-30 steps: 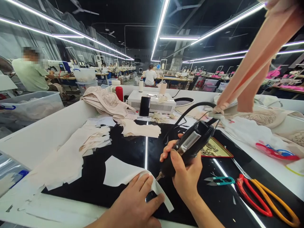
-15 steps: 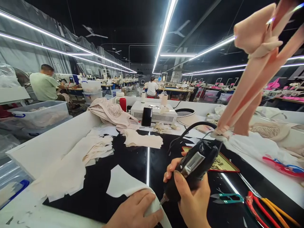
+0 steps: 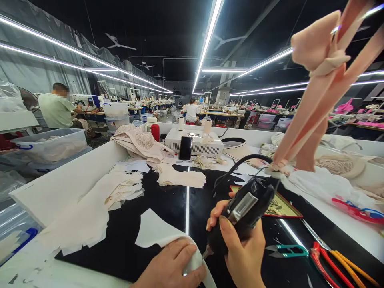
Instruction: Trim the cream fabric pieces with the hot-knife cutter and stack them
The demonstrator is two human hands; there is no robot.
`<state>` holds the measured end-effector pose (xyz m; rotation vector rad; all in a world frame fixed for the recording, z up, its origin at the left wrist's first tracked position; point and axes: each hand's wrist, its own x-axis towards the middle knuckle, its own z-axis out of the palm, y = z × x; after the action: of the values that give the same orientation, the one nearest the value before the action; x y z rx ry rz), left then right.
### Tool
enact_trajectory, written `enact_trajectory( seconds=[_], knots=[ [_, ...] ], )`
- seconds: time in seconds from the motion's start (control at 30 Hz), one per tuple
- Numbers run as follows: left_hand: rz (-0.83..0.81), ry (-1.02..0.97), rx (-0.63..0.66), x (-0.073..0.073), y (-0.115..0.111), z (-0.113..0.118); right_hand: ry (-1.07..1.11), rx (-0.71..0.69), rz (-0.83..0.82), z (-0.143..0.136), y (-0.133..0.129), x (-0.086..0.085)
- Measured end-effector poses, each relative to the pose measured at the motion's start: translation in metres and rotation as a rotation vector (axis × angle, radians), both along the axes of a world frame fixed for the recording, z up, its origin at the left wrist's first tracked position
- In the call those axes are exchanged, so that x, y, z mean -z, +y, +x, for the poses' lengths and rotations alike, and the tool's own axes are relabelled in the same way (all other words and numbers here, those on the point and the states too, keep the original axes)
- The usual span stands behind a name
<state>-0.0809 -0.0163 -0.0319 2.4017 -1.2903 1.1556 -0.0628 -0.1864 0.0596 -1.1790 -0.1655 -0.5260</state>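
Note:
My right hand (image 3: 241, 248) is wrapped around a black corded hand tool (image 3: 237, 218) with a narrow metal tip pointing down and left. Pink fabric straps (image 3: 312, 104) run up from the tool's rear end. Under the fingers of my left hand (image 3: 172, 264) lies a curved white fabric piece (image 3: 151, 228); thumb and fingers grip its right edge. The tool's tip touches or almost touches that edge, close by my left fingertips. Teal thread snips (image 3: 288, 251) and scissors with red and orange handles (image 3: 327, 256) lie right of my right hand.
Stacked beige fabric pieces (image 3: 90, 208) lie at the left, with another bundle (image 3: 180, 176) ahead. Behind stand a white vented box (image 3: 207, 148), a phone (image 3: 185, 148) and a red thread cone (image 3: 155, 132). A shallow tray (image 3: 285, 206) sits behind the tool. Two people work further off.
Both hands, the tool and the white fabric stay nearly in place. The hanging pink straps have shifted slightly left in view.

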Motion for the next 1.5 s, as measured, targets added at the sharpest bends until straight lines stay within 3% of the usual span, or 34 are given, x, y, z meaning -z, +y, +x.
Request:
enact_trajectory(
  seconds=[0.3,0.6,1.23,1.5],
  knots=[
    [0.040,0.020,-0.010,-0.003,0.002,-0.003,-0.067,-0.013,-0.051,0.005,-0.005,0.004],
    [0.120,0.332,-0.016,-0.024,-0.001,-0.018,-0.127,-0.014,-0.013,0.016,-0.008,-0.006],
    [0.105,0.359,0.004,-0.029,0.000,-0.018,-0.140,-0.053,-0.009,0.023,0.003,0.000],
    [0.117,0.359,0.000,-0.028,0.001,-0.019,-0.127,-0.037,-0.014,0.023,-0.003,-0.005]
  ],
)
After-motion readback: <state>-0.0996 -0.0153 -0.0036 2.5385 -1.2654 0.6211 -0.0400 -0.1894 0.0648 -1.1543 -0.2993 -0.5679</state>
